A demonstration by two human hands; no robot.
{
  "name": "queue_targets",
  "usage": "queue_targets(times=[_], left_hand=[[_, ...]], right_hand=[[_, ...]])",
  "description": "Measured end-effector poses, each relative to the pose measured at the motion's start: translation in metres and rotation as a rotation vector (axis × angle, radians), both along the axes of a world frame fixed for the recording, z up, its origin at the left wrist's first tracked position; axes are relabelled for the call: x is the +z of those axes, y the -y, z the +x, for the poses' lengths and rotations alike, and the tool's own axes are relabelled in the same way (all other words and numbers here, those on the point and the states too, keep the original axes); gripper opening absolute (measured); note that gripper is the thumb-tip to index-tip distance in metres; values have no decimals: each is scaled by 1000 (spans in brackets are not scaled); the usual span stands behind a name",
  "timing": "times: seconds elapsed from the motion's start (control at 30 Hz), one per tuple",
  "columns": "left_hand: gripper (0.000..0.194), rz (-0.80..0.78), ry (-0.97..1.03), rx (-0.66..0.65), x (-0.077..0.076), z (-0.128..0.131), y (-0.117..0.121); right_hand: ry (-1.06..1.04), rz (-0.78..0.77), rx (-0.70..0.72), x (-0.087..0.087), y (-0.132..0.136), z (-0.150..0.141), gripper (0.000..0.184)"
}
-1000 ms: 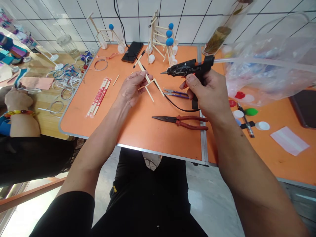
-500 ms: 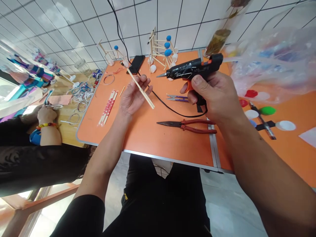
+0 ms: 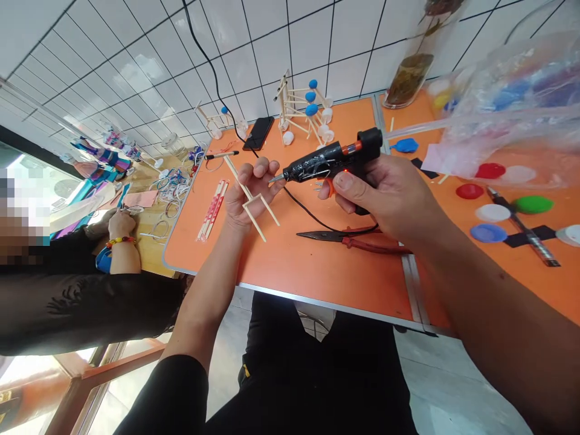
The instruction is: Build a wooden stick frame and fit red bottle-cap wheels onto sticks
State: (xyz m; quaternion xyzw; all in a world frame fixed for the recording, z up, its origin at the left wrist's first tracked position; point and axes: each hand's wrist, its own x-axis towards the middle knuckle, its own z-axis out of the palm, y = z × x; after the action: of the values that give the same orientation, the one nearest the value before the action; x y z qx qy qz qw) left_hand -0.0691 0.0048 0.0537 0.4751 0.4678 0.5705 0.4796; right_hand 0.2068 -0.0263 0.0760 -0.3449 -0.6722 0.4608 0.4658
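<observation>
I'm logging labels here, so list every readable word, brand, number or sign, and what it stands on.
No text can be read.
Pale wooden sticks in red-and-white printed wrapping: print too small to read.
Slim black-and-silver pen: barrel markings too small and blurred to read.

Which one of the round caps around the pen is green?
The cap just right of the pen, near its upper end; the others are red, white or blue.
</observation>
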Motion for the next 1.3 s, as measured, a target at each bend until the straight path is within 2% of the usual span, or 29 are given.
queue_targets(times=[0.17, 0.3, 0.43, 0.53, 0.67, 0.87, 1.13, 1.3], left_hand=[[51, 54, 54, -24, -13, -8, -5], [54, 7, 3, -15, -12, -7, -5], [60, 82, 110, -76, -14, -6, -7], [54, 73, 134, -34, -17, -5, -13], [43, 8, 118, 33, -19, -5, -18], [42, 44, 180, -57, -19, -3, -19], [49, -35, 82, -22, -17, 1, -16], [48, -36, 95, -37, -16, 3, -15]], right_hand=[[49, -9, 28, -1, 3, -2, 72], [36, -23, 59, 0, 7, -5, 64], [12, -70, 50, 1, 11, -7, 61], [1, -63, 22, 0, 12, -7, 57], [-9, 31, -48, -4, 12, -7, 46], [-34, -10, -60, -5, 13, -11, 46], [-32, -8, -92, -8, 11, -12, 36], [-18, 13, -90, -9, 11, -12, 35]])
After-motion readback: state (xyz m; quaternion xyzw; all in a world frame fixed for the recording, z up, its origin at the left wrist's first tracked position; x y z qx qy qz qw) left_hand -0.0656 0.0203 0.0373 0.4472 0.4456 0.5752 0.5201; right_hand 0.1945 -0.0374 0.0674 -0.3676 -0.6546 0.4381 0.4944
